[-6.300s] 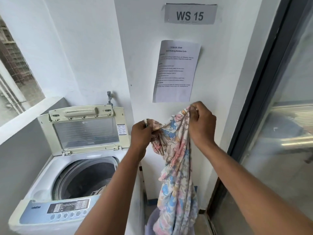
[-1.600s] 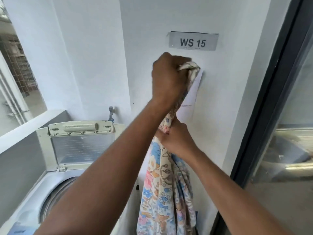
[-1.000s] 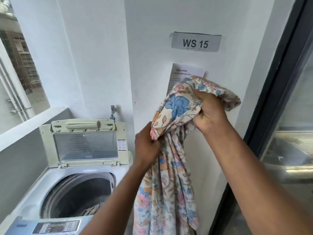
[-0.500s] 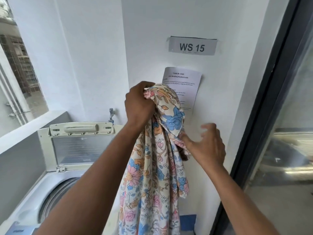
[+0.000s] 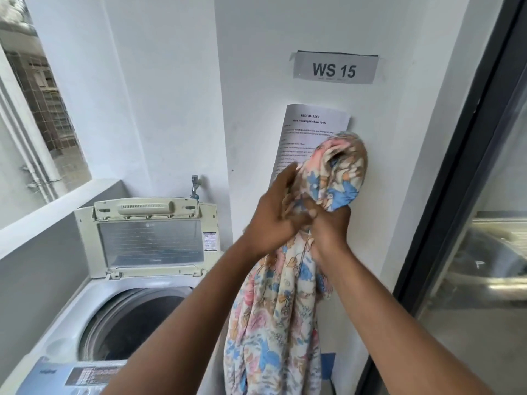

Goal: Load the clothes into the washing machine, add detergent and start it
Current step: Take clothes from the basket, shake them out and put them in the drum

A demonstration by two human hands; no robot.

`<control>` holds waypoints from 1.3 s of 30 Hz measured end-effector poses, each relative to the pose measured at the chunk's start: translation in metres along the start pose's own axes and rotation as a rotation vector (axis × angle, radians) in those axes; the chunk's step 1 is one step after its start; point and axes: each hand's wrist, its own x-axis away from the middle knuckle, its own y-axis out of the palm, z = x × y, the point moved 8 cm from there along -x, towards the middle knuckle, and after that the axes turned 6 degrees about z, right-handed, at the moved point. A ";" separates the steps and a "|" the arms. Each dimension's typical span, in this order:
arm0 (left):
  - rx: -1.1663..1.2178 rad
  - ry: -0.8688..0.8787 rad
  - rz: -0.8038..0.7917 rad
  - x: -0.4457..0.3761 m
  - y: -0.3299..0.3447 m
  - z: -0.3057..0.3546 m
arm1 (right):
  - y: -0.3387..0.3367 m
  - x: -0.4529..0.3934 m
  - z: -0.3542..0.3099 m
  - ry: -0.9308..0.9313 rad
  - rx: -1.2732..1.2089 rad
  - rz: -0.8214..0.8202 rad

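Observation:
A long floral cloth (image 5: 273, 323) in pink, blue and cream hangs in front of the white wall, to the right of the washing machine. My right hand (image 5: 330, 229) grips it in a fist, with a bunched loop of cloth standing above the fist. My left hand (image 5: 273, 215) presses against the cloth just left of the right hand, fingers around it, blurred by motion. The top-load washing machine (image 5: 85, 297) stands at the lower left with its lid (image 5: 148, 235) raised and its dark drum (image 5: 131, 323) open.
A water tap (image 5: 195, 185) sticks out of the wall behind the machine. A printed sheet (image 5: 308, 132) and a "WS 15" sign (image 5: 335, 68) are on the wall. A dark-framed glass door (image 5: 484, 195) stands at the right, a window ledge (image 5: 51, 206) at the left.
Hand over hand, the cloth has been drawn up. Half a second ago my left hand held the top; now my right hand grips the bunch and my left has come down beside it.

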 end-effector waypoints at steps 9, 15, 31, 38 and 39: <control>-0.186 -0.178 0.183 0.059 -0.008 -0.080 | 0.023 -0.005 0.008 0.542 -0.525 -0.146; -0.057 -0.162 0.451 0.039 -0.040 -0.063 | -0.008 0.008 0.005 0.539 -0.424 -0.156; -0.024 -0.178 0.440 -0.015 -0.038 0.010 | -0.019 0.043 0.017 -0.286 0.691 -0.395; -0.012 -0.058 0.079 -0.011 -0.009 0.032 | -0.038 0.027 0.018 -0.090 0.253 0.088; -0.056 -0.067 0.039 -0.005 -0.010 0.026 | -0.038 0.024 0.019 -0.036 0.172 0.120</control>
